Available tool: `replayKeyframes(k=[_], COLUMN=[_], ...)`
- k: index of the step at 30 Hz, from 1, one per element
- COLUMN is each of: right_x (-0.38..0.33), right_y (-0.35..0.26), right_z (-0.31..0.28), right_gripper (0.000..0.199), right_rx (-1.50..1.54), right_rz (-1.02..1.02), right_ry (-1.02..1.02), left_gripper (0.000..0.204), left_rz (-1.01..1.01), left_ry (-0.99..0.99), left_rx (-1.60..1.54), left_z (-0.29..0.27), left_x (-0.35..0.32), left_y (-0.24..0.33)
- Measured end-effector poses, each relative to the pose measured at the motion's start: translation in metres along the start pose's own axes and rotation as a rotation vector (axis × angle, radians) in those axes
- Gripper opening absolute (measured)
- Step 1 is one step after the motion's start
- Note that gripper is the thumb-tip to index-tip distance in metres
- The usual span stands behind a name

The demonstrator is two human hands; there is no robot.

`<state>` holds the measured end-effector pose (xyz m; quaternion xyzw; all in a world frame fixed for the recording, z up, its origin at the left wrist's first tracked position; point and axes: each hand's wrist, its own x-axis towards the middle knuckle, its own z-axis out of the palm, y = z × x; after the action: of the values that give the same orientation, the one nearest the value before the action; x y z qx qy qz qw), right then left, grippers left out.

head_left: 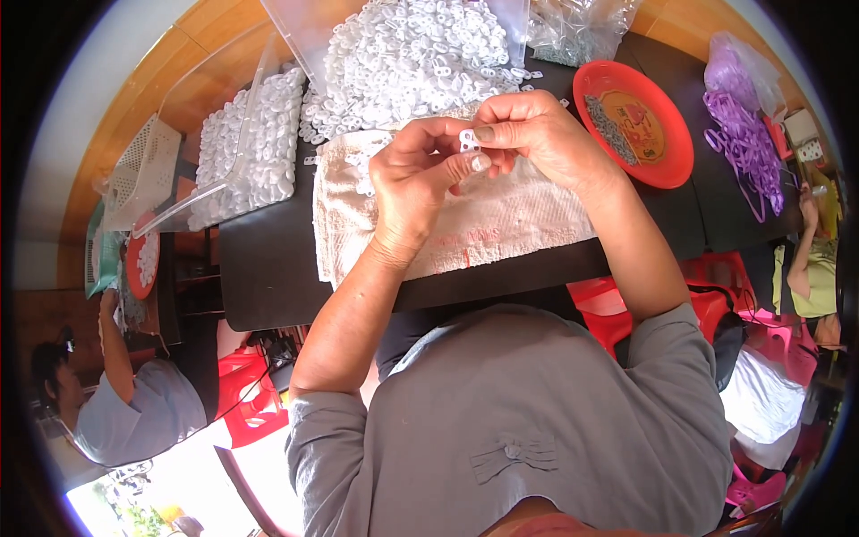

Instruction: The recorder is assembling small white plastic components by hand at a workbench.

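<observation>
A small white plastic piece with holes [468, 140] is pinched between the fingertips of both hands, above a cream towel [510, 228]. My left hand [413, 174] is closed, its thumb and fingers meeting at the piece's lower left side. From the other side my right hand [541, 139] grips it, thumb pressed against its edge. Whether a second tiny part sits between the fingertips is hidden. Just beyond my hands spreads a big heap of similar white pieces [407, 58], spilling from a clear plastic bin.
On the right stands a red plate [677, 161] with small grey metal parts [610, 130]. Beyond it lie a clear bag of grey parts [573, 40] and purple ribbon [747, 134]. A clear bin of white pieces [250, 143] stands left. Other people work at both sides.
</observation>
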<state>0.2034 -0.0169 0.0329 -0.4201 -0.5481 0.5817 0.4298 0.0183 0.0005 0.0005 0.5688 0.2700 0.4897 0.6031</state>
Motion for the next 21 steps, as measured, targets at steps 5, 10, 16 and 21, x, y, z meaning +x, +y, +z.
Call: replayKeyframes(k=[5,10,16,21], right_x=[-0.001,-0.001,-0.001,0.001], right_y=[0.004,0.008,0.008,0.016], right_z=[-0.002,0.004,0.009,0.010], right_gripper=[0.019,0.020,0.017,0.017], right_rx=[0.128,0.246,0.366,0.483], right_rz=[0.054,0.047,0.043,0.067], right_ry=[-0.077,-0.105,-0.125,-0.171], left_gripper=[0.022,0.016,0.016,0.018], left_rz=[0.026,0.145,0.125,0.184], left_ry=[-0.033,-0.090,-0.077,-0.098], left_rx=[0.013,-0.097,-0.119,-0.052], left_z=[0.005,0.008,0.007,0.001], left_x=[-0.009,-0.011,-0.010,-0.010], left_y=[0.013,0.012,0.009,0.006])
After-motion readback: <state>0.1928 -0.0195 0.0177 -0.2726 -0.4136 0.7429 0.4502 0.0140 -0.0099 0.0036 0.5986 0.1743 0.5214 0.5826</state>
